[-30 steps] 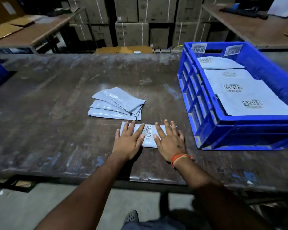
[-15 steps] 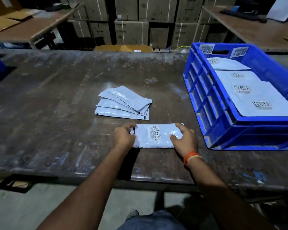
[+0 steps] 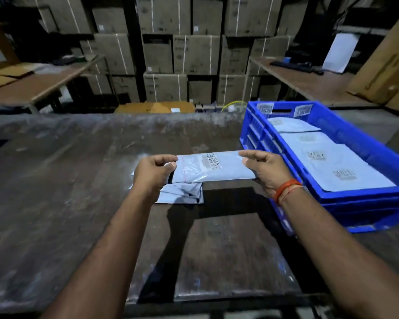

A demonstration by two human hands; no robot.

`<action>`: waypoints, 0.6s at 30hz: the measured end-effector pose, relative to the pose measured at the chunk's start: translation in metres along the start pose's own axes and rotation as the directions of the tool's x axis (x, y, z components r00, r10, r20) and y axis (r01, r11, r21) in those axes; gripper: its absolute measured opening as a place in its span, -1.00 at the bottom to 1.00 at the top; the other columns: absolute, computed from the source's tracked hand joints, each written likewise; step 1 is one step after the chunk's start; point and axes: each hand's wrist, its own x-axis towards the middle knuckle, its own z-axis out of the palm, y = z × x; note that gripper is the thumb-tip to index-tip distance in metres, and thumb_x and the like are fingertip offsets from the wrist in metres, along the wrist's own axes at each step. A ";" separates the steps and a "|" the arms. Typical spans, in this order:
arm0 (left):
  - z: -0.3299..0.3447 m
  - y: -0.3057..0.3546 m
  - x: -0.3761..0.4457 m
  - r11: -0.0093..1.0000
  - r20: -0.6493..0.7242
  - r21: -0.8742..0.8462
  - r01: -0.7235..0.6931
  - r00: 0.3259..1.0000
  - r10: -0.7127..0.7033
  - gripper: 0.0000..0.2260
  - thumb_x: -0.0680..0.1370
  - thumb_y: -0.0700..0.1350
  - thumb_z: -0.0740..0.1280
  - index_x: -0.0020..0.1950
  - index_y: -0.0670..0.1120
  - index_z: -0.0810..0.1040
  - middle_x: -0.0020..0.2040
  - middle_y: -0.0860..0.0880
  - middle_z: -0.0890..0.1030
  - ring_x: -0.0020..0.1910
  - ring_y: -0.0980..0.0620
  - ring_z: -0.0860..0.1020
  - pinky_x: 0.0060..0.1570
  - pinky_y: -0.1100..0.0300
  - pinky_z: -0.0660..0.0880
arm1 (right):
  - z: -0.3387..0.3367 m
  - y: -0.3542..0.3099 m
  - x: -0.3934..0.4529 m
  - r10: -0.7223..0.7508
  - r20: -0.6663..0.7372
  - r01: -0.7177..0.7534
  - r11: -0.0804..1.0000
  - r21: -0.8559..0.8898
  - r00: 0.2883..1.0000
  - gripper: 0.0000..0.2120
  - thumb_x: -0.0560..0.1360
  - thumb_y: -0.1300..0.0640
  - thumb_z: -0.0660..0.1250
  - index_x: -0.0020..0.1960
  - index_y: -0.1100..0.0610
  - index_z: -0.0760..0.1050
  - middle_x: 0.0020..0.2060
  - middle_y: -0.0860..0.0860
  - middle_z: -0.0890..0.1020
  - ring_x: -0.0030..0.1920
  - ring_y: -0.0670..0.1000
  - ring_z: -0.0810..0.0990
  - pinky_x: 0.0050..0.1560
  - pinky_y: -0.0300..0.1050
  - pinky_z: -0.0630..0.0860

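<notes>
A folded grey mailer bag with a printed code label (image 3: 211, 168) hangs in the air above the dark worktable (image 3: 55, 180). My left hand (image 3: 153, 172) pinches its left end and my right hand (image 3: 266, 171) pinches its right end. Below and behind it lies a small stack of folded grey mailer bags (image 3: 182, 193), mostly hidden by my left hand and the lifted bag. A blue plastic crate (image 3: 359, 201) stands to the right with flat grey mailers (image 3: 346, 171) inside.
Stacked cardboard boxes (image 3: 194, 54) fill the wall behind the table. A wooden table (image 3: 44, 84) stands at the back left and another (image 3: 309, 84) at the back right. The worktable's near edge runs along the bottom of the view.
Both hands went from pressing the folded bag flat on the table to gripping its ends and lifting it up over the stack. The view tilted upward.
</notes>
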 end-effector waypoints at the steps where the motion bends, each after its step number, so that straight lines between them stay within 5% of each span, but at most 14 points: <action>1: 0.005 0.009 0.005 0.999 -0.014 0.023 -0.032 0.999 0.032 -0.88 0.50 -0.21 0.45 -0.12 -0.01 0.74 -0.34 0.00 0.63 -0.34 0.00 0.43 -0.24 0.15 0.39 | -0.003 -0.012 0.005 -0.010 -0.002 0.010 1.000 0.006 1.000 -0.81 0.53 0.38 0.36 0.11 0.26 0.63 -0.06 0.19 0.66 -0.13 0.06 0.56 -0.04 -0.08 0.52; 6: 0.060 0.067 0.027 0.978 -0.030 0.068 -0.195 0.980 0.198 -0.87 0.38 -0.02 0.40 -0.15 0.12 0.73 -0.37 0.02 0.61 -0.37 -0.01 0.48 -0.24 0.11 0.49 | -0.054 -0.064 0.041 -0.125 -0.052 0.122 0.991 -0.053 0.991 -0.85 0.52 0.37 0.36 0.02 0.21 0.66 -0.19 0.11 0.64 -0.23 -0.01 0.55 -0.12 -0.16 0.50; 10: 0.142 0.102 0.042 0.969 0.055 0.032 -0.247 0.968 0.245 -0.91 0.40 -0.11 0.40 -0.24 0.02 0.70 -0.31 -0.06 0.65 -0.35 0.00 0.53 -0.23 0.11 0.52 | -0.122 -0.086 0.081 -0.100 -0.134 0.095 0.995 -0.039 0.986 -0.81 0.53 0.38 0.33 -0.08 0.13 0.64 -0.37 -0.03 0.65 -0.42 -0.12 0.57 -0.37 -0.28 0.55; 14: 0.234 0.117 0.068 0.966 0.125 0.092 -0.241 0.965 0.228 -0.91 0.38 -0.16 0.41 -0.28 0.01 0.67 -0.32 -0.03 0.66 -0.30 -0.03 0.61 -0.10 -0.06 0.66 | -0.200 -0.085 0.134 -0.055 -0.201 0.039 0.996 -0.081 0.978 -0.79 0.52 0.37 0.34 -0.11 0.10 0.65 -0.33 0.04 0.63 -0.32 0.00 0.56 -0.30 -0.16 0.55; 18: 0.324 0.124 0.096 0.938 0.115 0.270 -0.217 0.975 0.192 -0.81 0.48 -0.27 0.37 -0.24 -0.01 0.66 -0.28 -0.05 0.66 -0.40 0.08 0.51 -0.29 0.30 0.45 | -0.261 -0.076 0.193 -0.057 -0.277 0.021 0.991 -0.131 0.959 -0.77 0.48 0.43 0.33 -0.15 0.15 0.65 -0.47 -0.01 0.62 -0.45 -0.07 0.51 -0.32 -0.21 0.50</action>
